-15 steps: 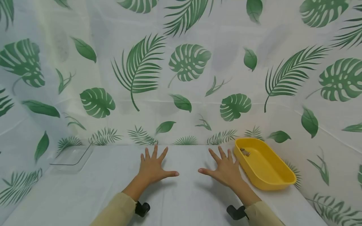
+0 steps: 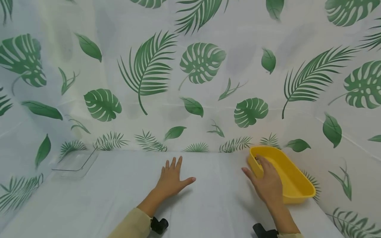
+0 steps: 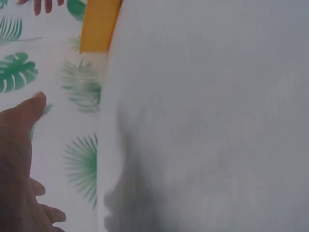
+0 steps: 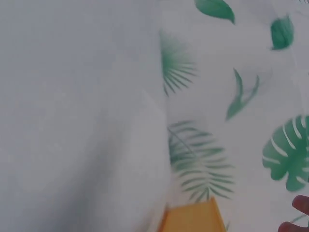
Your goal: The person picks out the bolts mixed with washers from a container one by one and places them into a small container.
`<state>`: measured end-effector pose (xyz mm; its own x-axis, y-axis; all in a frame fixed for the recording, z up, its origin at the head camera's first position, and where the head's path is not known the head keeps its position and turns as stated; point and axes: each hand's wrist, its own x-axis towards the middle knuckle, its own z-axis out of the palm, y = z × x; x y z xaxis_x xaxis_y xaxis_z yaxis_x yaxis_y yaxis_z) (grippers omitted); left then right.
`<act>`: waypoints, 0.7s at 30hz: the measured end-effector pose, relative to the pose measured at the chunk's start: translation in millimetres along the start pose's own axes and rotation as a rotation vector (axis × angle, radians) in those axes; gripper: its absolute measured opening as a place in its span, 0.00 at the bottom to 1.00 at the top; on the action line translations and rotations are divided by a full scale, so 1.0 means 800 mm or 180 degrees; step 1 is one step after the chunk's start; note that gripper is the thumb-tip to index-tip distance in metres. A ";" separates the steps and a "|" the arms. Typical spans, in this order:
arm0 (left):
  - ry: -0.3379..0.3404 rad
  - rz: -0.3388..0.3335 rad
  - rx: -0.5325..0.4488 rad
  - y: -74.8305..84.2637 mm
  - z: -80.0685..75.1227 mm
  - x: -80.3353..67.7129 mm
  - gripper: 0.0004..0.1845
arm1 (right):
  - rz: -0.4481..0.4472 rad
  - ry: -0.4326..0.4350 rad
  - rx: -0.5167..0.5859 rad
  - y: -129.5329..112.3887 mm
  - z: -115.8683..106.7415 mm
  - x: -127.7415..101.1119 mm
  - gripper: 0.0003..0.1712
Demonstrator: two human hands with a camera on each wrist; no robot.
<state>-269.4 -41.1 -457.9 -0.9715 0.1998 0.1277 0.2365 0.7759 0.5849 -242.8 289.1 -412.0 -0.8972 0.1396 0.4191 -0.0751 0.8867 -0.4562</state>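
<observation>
A yellow oblong tub (image 2: 299,180) stands on the right of the white-covered table. My right hand (image 2: 269,186) reaches over its left side, thumb apart from the fingers and nothing gripped. Below the fingertips, at the tub's far left end, lies a small brownish object (image 2: 257,161), partly hidden by the hand and too small to name. My left hand (image 2: 171,181) hovers over the middle of the table, fingers spread and holding nothing. In the left wrist view, its thumb (image 3: 31,111) points up at the left edge.
A clear, shallow plastic container (image 2: 74,165) sits at the table's far left corner. Behind the white tabletop (image 2: 119,191) hangs a white sheet (image 2: 160,122) printed with green leaves. Each wrist carries a small black camera.
My right hand has moved right, from beside the tub to over its left side near the small brownish object. The left hand has shifted slightly right, still spread.
</observation>
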 end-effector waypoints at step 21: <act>-0.0267 0.0265 -0.0774 0.152 0.071 0.034 0.55 | 0.0575 0.0471 -0.0093 0.106 -0.053 0.015 0.51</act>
<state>-265.6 93.0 -428.7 -0.9416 0.3138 0.1226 0.2946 0.5901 0.7517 -241.6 384.6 -412.0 -0.8211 0.3584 0.4443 0.0953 0.8535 -0.5123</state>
